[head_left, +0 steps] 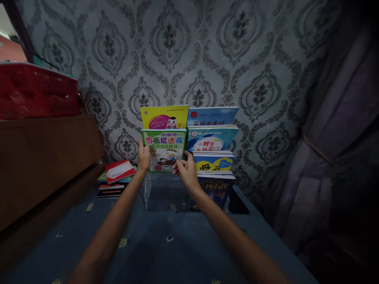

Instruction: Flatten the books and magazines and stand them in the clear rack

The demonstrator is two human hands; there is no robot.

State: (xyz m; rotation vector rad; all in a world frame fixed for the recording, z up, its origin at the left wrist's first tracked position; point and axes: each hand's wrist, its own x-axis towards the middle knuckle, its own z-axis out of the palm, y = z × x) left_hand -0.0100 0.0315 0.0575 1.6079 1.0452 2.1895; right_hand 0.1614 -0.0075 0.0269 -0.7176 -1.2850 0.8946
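Note:
A green picture book (164, 152) stands upright, its cover facing me. My left hand (143, 157) grips its left edge, the thumb at the front. At the right edge, my right hand (187, 169) has its index finger against the side and the other fingers curled over the lower corner. Both hands hold the book at a clear acrylic stand (166, 195), in front of a yellow book (164, 117). Right of it, further rows of the stand carry blue books (213, 114), a teal book (213, 138), a yellow-and-white book (214, 161) and dark blue books (214, 191).
A stack of books with a red one (120, 171) on top lies left of the stand. A dark flat object (238, 203) rests at the right. A wooden cabinet (44, 157) bears a red basket (38, 90). A curtain (319, 157) hangs at right.

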